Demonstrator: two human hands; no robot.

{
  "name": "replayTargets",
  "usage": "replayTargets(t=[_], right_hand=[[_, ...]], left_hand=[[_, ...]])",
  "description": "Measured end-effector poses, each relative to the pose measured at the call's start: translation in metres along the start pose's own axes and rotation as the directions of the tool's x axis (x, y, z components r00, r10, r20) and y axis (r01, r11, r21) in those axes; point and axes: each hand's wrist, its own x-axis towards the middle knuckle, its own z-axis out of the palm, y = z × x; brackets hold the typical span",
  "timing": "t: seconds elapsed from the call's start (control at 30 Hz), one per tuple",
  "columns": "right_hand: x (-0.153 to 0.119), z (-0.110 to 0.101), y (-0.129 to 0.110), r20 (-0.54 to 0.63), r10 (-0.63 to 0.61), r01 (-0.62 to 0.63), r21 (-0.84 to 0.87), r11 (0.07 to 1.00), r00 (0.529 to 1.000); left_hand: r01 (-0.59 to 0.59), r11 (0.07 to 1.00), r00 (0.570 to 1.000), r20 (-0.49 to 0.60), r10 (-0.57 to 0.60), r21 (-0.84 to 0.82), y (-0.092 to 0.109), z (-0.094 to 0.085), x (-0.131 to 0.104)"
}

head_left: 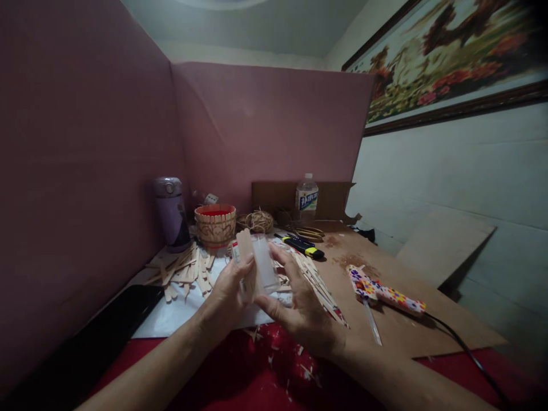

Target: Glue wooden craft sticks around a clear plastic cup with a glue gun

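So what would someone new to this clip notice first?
Probably the flower-patterned glue gun lying on the brown board at the right, its cord trailing off toward the lower right corner. Next, the two hands, left and right, around a clear plastic container with wooden sticks against it, front and center. Behind them, the red-lined basket stands beside the purple bottle.

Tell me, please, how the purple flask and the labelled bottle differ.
The purple flask is opaque, while the labelled bottle is clear. The flask has a broad lid; the bottle, a small pale cap. The flask looks larger in this view than the bottle. Both stand upright.
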Motion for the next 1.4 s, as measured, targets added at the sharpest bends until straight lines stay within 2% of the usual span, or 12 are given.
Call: replayTargets(t=[0.27,0.47,0.6,0.7,0.8,0.87,0.97,1.1,1.2,1.27,1.33,1.4], right_hand=[[0.000,0.003,0.006,-0.005,-0.018,0.018,0.041,0.999,1.000],[0.002,0.000,0.007,0.008,-0.025,0.025,0.019,1.000,1.000],[0.004,-0.002,0.008,-0.106,-0.006,0.008,0.024,1.000,0.994],[0.010,-0.007,0.010,-0.250,0.058,-0.033,0.101,0.994,0.966],[0.019,-0.017,0.014,-0.394,0.179,-0.075,0.267,0.961,0.902],[0.027,-0.025,0.016,-0.437,0.259,-0.082,0.385,0.919,0.861],[0.036,-0.038,0.016,-0.414,0.339,-0.101,0.498,0.861,0.845],[0.043,-0.056,0.008,-0.252,0.458,-0.254,0.567,0.784,0.852],[0.042,-0.069,0.002,-0.134,0.511,-0.416,0.426,0.803,0.849],[0.038,-0.075,0.003,-0.052,0.499,-0.489,0.141,0.861,0.865],[0.030,-0.078,0.008,0.045,0.479,-0.457,-0.237,0.857,0.876],[0.019,-0.076,0.015,0.110,0.483,-0.362,-0.525,0.770,0.869]], left_hand=[[-0.014,1.000,0.998,-0.054,0.015,0.010,0.001,0.002,0.001],[-0.041,0.998,0.997,-0.069,0.045,0.058,-0.003,-0.004,0.009],[-0.039,0.993,0.990,-0.127,0.053,0.108,0.001,-0.005,0.008],[-0.028,0.991,0.985,-0.166,0.051,0.134,0.005,-0.004,0.007],[-0.063,0.988,0.972,-0.216,0.093,0.141,0.008,-0.006,0.008],[-0.089,0.988,0.964,-0.239,0.118,0.130,0.009,-0.008,0.010],[-0.121,0.986,0.957,-0.252,0.146,0.111,0.010,-0.011,0.012],[-0.101,0.984,0.961,-0.243,0.134,0.146,0.011,-0.012,0.012],[-0.099,0.979,0.967,-0.217,0.136,0.176,0.012,-0.012,0.011],[-0.091,0.980,0.972,-0.200,0.127,0.179,0.012,-0.012,0.010],[-0.080,0.982,0.974,-0.197,0.114,0.174,0.013,-0.012,0.010],[-0.067,0.982,0.972,-0.209,0.104,0.177,0.013,-0.013,0.010]])
